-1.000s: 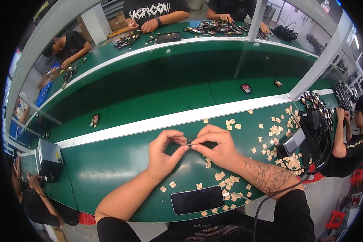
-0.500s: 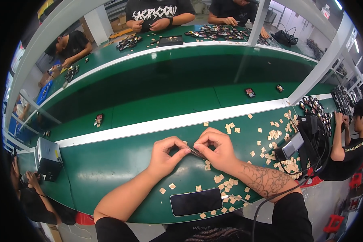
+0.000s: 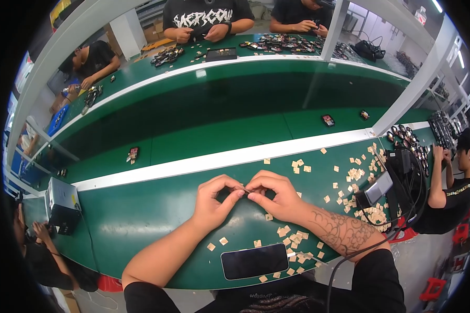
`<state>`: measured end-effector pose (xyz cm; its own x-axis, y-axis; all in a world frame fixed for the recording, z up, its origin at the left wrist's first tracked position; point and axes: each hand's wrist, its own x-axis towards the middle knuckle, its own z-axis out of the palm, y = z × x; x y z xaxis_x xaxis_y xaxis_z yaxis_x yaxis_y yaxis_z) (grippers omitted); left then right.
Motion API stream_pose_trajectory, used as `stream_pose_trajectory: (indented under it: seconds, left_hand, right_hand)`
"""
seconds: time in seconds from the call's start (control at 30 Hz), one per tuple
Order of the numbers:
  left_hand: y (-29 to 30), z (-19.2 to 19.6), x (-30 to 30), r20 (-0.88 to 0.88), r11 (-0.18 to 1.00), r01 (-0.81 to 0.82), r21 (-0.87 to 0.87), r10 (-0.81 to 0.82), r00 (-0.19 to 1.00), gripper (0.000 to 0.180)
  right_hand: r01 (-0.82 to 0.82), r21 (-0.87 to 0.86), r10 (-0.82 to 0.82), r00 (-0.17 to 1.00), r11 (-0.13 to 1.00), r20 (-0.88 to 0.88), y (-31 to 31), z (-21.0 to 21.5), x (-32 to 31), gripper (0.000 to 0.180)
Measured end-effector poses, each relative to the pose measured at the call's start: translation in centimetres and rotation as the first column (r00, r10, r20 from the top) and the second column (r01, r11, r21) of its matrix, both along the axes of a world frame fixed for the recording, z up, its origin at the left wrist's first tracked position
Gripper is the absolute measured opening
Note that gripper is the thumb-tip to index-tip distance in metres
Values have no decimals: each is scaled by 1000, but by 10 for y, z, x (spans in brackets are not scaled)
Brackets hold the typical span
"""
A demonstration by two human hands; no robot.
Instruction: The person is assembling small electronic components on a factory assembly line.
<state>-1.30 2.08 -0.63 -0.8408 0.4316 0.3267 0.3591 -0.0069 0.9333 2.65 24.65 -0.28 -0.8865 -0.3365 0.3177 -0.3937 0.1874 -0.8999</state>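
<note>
My left hand (image 3: 215, 202) and my right hand (image 3: 277, 197) meet over the middle of the green table. Both are closed, thumbs and forefingers pinching a small, thin, brownish piece (image 3: 245, 191). Most of that piece is hidden by the fingertips, so its kind cannot be made out. Small square tan pieces (image 3: 297, 238) are scattered below and right of my right hand. Between my forearms, near the table's front edge, a smartphone (image 3: 254, 262) lies with its dark screen up and a white cable plugged into its right end.
A larger heap of tan squares (image 3: 376, 215) lies at right, beside a grey box-like device (image 3: 378, 189) and black cables. At left stands a grey metal box (image 3: 62, 204). Beyond a white rail (image 3: 219, 161), a green belt (image 3: 219, 143) carries small dark parts. Several people work around.
My right hand has shifted slightly left and down, bringing the fingertips closer together. Parts on the belt have moved a little right. A co-worker at the far right has raised a hand from the table.
</note>
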Motion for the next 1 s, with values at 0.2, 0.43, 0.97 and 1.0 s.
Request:
stream_pose_trajectory:
  seconds: [0.2,0.43,0.97,1.0]
  left_hand:
    - [-3,0,-2,9,998,30,-49,-30,1000,5]
    - [-4,2,0,-25,996,61,-65,-62,998,5]
    - [-7,4,-2,-4,988,152,7,-152,988,5]
    - [-6,4,0,2,986,164,17,-164,986,5]
  right_hand:
    - [18,-242,18,989,970,145,-5,-8,0,8]
    - [-96,-531,377,809,842,451,3,-16,-12,12]
    - [4,-746,595,600,666,535,1,-14,-8,12]
    - [5,-744,593,600,668,536,3,-15,-8,12]
